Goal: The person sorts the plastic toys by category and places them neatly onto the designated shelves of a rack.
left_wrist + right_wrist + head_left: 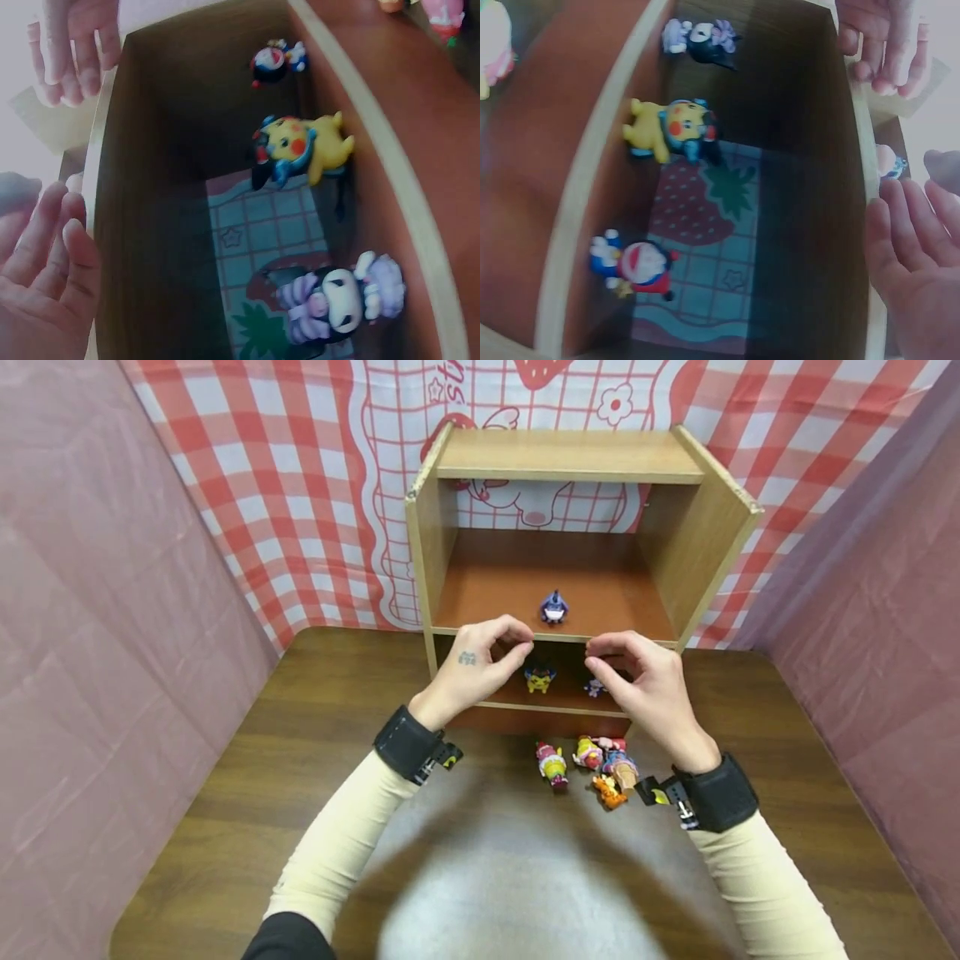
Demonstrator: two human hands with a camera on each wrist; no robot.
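Observation:
My left hand point(483, 664) hovers at the front edge of the middle shelf, fingers loosely bent, nothing in its grasp. To its right, my right hand point(648, 685) has thumb and fingers apart, also without anything in them. On the shelf just above them sits a small purple donkey figure point(553, 608). Below, in the lower compartment, a yellow figure with a blue collar point(311, 146) stands between a black-and-lilac figure point(345, 300) and a blue, white and red figure point(634, 262). My left hand hides the black-and-lilac one in the head view.
The wooden shelf unit point(570, 458) stands at the back of the brown table point(300, 743). Several toy figures lie in front of it, including a pink-and-yellow one point(552, 766) and an orange one point(609, 792). A checked cloth point(300, 485) hangs behind.

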